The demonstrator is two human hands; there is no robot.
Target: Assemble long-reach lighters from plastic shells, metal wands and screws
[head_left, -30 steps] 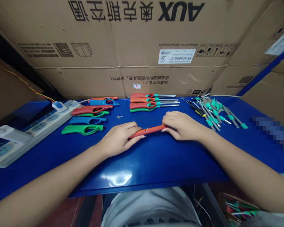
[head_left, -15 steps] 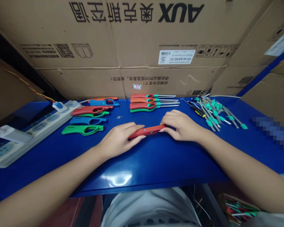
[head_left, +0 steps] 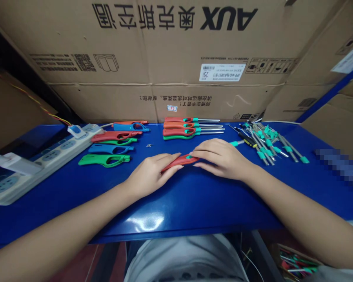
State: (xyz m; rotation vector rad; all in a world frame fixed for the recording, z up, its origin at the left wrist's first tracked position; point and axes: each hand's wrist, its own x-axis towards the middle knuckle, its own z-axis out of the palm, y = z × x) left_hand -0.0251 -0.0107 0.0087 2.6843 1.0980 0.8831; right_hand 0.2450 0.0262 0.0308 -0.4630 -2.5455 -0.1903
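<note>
A red lighter handle [head_left: 181, 160] with a teal trigger lies across the middle, its right end tilted slightly up and away. My left hand [head_left: 151, 172] grips the left end between thumb and fingers. Around the right end, the fingers of my right hand [head_left: 217, 156] are closed, covering that end. Past the right hand's knuckles a short metal tube with a teal collar [head_left: 234, 144] sticks out, roughly in line with the handle; whether it joins the handle is hidden. To the right, a loose pile of metal lighter tubes with teal ends [head_left: 264, 147] lies on the blue table [head_left: 176, 207].
Several bare lighter handles, including a green one [head_left: 104, 160], lie at left. Lighters with metal tubes [head_left: 181, 125] are stacked at back centre. A screwdriver [head_left: 247, 138] touches the tube pile. A power strip [head_left: 55, 156] runs along the left; a cardboard sheet [head_left: 129, 58] stands behind.
My right hand has moved left over the handle's right end, and the teal trigger now faces up more. The teal-collared tube has come into view beyond the right hand.
</note>
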